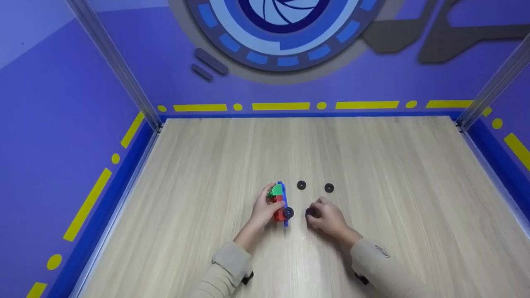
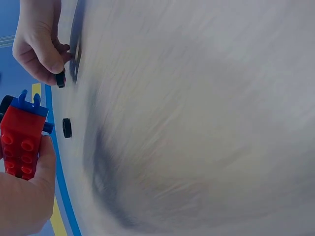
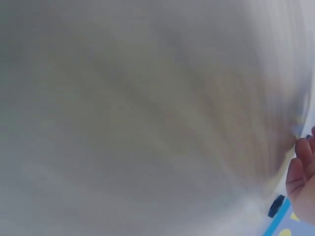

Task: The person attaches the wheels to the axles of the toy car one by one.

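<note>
Left hand (image 1: 261, 210): we see it gripping the toy vehicle, its thumb lying across the red body.
Right hand (image 1: 330, 217): we see thumb and fingers pinching a black wheel (image 2: 60, 79), just to the right of the vehicle and apart from it.
Toy vehicle (image 1: 278, 209): held in the left hand, its blue base (image 1: 284, 194) turned toward the right hand; a green block (image 1: 276, 190) sits at the far end.
Fitted wheel (image 1: 288, 212): we find it on the vehicle's nearer end; the left wrist view also shows a bare blue peg (image 2: 47, 128).
Loose wheels: two lie flat beyond the right hand, one farther left (image 1: 298, 185), one farther right (image 1: 326, 189), well apart.
Sleeves (image 1: 234, 260): beige on both arms.
Table (image 1: 198, 178): pale wood grain.
Back wall (image 1: 165, 82): blue-purple, with yellow dashes and dots along the bottom.
</note>
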Motion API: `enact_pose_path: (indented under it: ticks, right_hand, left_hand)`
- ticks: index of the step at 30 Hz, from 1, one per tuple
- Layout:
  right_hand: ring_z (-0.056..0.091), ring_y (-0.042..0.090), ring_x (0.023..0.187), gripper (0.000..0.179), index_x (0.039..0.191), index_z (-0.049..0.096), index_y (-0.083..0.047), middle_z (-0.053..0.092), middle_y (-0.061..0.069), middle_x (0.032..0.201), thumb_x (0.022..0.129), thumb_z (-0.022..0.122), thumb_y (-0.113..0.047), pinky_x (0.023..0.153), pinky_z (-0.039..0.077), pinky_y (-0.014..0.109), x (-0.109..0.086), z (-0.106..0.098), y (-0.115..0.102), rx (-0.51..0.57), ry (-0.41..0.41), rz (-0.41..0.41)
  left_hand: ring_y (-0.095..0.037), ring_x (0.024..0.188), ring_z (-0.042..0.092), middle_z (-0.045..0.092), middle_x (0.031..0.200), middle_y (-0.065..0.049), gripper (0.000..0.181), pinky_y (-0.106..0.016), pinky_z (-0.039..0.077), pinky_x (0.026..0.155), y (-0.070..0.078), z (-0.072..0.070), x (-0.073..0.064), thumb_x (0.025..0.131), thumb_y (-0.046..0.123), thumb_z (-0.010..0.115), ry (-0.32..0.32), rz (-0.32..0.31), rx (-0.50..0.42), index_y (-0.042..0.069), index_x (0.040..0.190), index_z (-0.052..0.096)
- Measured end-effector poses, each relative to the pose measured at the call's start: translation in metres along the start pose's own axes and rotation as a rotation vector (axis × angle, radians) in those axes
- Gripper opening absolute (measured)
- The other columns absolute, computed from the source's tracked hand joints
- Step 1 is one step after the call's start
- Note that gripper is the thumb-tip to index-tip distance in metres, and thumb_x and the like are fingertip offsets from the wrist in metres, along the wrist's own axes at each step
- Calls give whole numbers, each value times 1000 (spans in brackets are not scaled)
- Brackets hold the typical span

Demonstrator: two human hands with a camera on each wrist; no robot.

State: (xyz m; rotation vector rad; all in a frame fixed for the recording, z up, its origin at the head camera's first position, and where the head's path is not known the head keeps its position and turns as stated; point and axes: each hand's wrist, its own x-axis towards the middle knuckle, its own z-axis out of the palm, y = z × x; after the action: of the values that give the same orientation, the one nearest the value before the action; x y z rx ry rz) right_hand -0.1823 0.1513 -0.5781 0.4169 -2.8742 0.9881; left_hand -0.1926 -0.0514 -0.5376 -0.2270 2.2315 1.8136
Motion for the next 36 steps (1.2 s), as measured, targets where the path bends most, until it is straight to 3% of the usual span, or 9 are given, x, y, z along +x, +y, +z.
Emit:
enact_pose_path:
  ticks: [10, 20, 23, 36]
  right_hand:
    - [43, 6, 68, 21, 89, 65, -8, 47, -5, 80, 70, 68, -17, 60, 39, 20, -13, -16, 1, 13, -39, -41]
    - [50, 7, 72, 20, 89, 65, -8, 51, -5, 84, 70, 68, -16, 63, 44, 22, -17, -33, -3, 13, -51, -82]
    - [51, 8, 75, 18, 88, 64, -10, 51, -6, 83, 72, 68, -17, 64, 45, 23, -17, -37, -6, 23, -57, -76]
    - [51, 9, 77, 12, 85, 63, -16, 50, -8, 85, 75, 68, -22, 62, 44, 23, -8, -49, -20, 71, 14, -140]
  left_hand:
    - [-22, 96, 49, 45, 119, -15, 64, -28, 47, 71, 2, 3, -3, 79, 16, 62, -79, 21, 1, 24, 135, 32]
    - [-23, 98, 50, 44, 124, -16, 61, -30, 48, 73, 5, 5, -9, 79, 19, 63, -139, 28, 9, 30, 132, 35]
    - [-23, 98, 50, 43, 124, -17, 62, -30, 47, 73, 5, 6, -10, 79, 19, 63, -159, 39, 17, 27, 133, 35]
    - [-19, 93, 51, 44, 124, -13, 61, -26, 45, 69, 6, 11, -14, 77, 21, 64, -230, 67, 45, 30, 131, 37]
